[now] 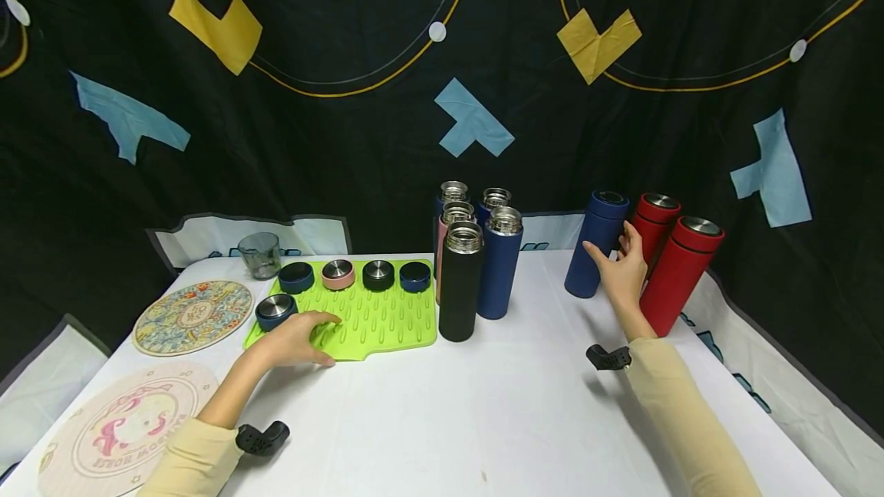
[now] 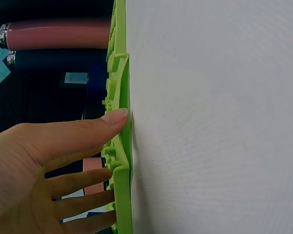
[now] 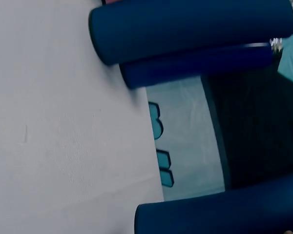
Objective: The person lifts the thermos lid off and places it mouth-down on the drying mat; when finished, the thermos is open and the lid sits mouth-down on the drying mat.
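Note:
My left hand (image 1: 293, 340) is at the front left of a lime-green ridged mat (image 1: 397, 336). In the left wrist view its thumb (image 2: 115, 118) lies at the mat's front edge, the other fingers stretched over the ridges. A blue-rimmed lid (image 1: 276, 309) sits just behind that hand, and several more lids stand in a row along the mat's back. On the right side, my right hand (image 1: 621, 271) holds a lidded blue thermos (image 1: 589, 259), which stands upright. Its thumb crosses the front and its fingers run along the right side; in the right wrist view most of the hand is out of frame.
Several uncapped thermoses, including a black one (image 1: 458, 294) and a blue one (image 1: 499, 267), cluster at the mat's right end. Two red thermoses (image 1: 680, 278) stand right of my right hand. A glass cup (image 1: 261, 258) and two round placemats (image 1: 193, 318) are at left.

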`<move>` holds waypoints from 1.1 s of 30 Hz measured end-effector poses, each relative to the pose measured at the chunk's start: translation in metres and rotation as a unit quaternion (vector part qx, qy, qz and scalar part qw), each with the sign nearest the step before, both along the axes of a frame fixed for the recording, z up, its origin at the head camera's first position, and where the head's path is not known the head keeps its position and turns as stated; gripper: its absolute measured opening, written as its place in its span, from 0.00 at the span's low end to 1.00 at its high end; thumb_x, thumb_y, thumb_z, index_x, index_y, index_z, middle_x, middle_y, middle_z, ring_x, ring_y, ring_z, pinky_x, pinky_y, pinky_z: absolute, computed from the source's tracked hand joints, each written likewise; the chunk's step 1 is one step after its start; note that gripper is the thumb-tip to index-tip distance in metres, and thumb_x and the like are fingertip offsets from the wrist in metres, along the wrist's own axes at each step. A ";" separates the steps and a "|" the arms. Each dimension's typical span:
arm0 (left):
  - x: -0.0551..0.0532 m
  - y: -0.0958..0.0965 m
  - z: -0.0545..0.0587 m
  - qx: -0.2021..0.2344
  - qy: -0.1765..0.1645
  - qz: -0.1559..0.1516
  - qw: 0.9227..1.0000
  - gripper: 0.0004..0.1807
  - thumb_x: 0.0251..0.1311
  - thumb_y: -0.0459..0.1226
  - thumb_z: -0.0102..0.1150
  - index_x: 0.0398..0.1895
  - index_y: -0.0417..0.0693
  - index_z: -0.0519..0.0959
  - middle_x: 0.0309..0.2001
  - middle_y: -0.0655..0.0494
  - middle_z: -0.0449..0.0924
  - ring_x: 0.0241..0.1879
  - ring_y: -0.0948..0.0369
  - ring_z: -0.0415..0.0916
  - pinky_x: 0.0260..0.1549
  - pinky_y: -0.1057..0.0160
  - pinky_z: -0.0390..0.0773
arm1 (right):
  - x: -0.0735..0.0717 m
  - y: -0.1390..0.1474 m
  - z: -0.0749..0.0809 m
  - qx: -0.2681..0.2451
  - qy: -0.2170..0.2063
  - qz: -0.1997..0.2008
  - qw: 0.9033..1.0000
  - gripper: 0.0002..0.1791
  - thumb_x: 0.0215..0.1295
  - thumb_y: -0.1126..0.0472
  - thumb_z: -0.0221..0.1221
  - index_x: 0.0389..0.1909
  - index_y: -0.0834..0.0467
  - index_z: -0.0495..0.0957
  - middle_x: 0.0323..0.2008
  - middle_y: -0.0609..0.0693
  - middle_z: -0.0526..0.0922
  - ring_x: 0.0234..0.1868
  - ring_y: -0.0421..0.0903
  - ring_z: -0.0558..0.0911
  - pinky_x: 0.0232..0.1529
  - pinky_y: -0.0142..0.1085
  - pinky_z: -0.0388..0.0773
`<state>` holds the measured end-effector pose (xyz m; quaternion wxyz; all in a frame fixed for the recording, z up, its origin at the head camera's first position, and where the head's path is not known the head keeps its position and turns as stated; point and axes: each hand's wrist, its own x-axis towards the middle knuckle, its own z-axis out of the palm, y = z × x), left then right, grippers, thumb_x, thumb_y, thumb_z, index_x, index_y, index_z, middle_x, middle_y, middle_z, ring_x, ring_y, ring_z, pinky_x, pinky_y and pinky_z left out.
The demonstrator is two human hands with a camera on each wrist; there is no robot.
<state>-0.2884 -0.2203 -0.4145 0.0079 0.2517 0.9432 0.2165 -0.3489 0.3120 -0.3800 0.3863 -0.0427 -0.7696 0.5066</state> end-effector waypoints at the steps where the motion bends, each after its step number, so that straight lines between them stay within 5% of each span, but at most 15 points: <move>1: 0.000 0.000 0.000 -0.001 0.000 -0.002 1.000 0.37 0.38 0.41 0.79 0.54 0.34 0.76 0.53 0.37 0.76 0.56 0.38 0.70 0.55 0.40 0.70 | -0.002 0.001 -0.001 -0.002 -0.007 -0.001 1.000 0.44 0.56 0.56 0.70 0.71 0.58 0.59 0.69 0.55 0.64 0.67 0.51 0.67 0.67 0.46 0.63; 11: 0.003 -0.001 -0.003 0.008 0.016 -0.009 1.000 0.35 0.41 0.41 0.77 0.53 0.33 0.76 0.52 0.34 0.75 0.55 0.36 0.70 0.54 0.38 0.70 | -0.026 0.008 -0.012 -0.026 -0.052 -0.003 0.998 0.47 0.57 0.56 0.69 0.72 0.63 0.54 0.70 0.61 0.61 0.68 0.55 0.64 0.69 0.46 0.59; 18: 0.005 0.000 -0.003 0.008 -0.006 0.004 1.000 0.36 0.42 0.42 0.77 0.55 0.35 0.76 0.55 0.35 0.74 0.57 0.37 0.68 0.57 0.39 0.68 | -0.036 0.009 -0.021 -0.015 -0.081 -0.012 0.997 0.46 0.58 0.55 0.68 0.72 0.64 0.55 0.68 0.64 0.63 0.67 0.59 0.65 0.67 0.50 0.61; 27: 0.006 -0.002 0.000 0.004 0.009 -0.008 1.000 0.35 0.43 0.42 0.76 0.56 0.35 0.75 0.55 0.35 0.74 0.58 0.37 0.68 0.57 0.39 0.68 | -0.041 0.012 -0.027 -0.004 -0.064 -0.026 0.998 0.45 0.56 0.53 0.69 0.70 0.64 0.58 0.66 0.64 0.67 0.65 0.59 0.68 0.65 0.51 0.64; 33: 0.007 -0.001 0.007 0.015 0.037 -0.007 0.999 0.34 0.46 0.40 0.75 0.56 0.35 0.75 0.56 0.36 0.75 0.58 0.38 0.69 0.57 0.39 0.68 | -0.030 0.008 -0.026 0.013 -0.077 -0.042 0.996 0.46 0.55 0.49 0.70 0.70 0.60 0.60 0.66 0.61 0.68 0.64 0.58 0.70 0.64 0.52 0.65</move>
